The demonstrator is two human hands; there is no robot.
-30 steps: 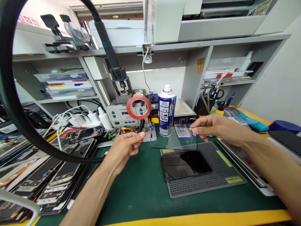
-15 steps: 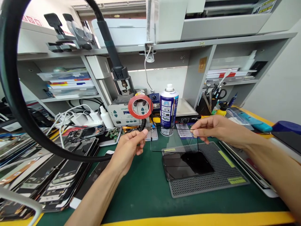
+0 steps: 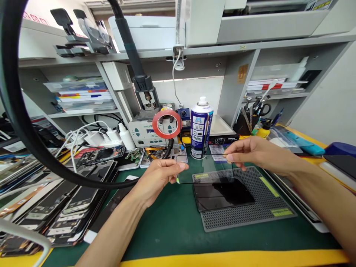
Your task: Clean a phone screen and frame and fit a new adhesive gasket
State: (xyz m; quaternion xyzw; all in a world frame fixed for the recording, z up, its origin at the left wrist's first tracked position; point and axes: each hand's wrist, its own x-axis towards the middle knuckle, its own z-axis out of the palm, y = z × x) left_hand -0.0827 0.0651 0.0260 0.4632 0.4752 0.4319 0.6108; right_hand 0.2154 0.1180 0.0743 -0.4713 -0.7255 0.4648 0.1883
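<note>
A clear phone glass panel with a thin black border (image 3: 204, 170) is held up tilted above the mat. My right hand (image 3: 247, 152) pinches its right end between thumb and fingers. At the left end, the thumb and fingertips of my left hand (image 3: 164, 173) are closed on the glass edge. A small bright green bit shows at the lower left corner of the glass, under my left fingertips. Below the panel, a dark phone screen (image 3: 222, 196) lies on a grey perforated mat (image 3: 250, 218), partly seen through the glass.
A blue spray can (image 3: 200, 128) stands behind the glass. A red tape roll (image 3: 155, 128) hangs on the hot-air station (image 3: 139, 133). Stacked phone parts (image 3: 80, 200) lie at left. A black hose (image 3: 16, 122) loops across the left side.
My left hand has moved right and its fingertips have closed on the left end of the glass. My right hand keeps its pinch. The view has shifted slightly.
</note>
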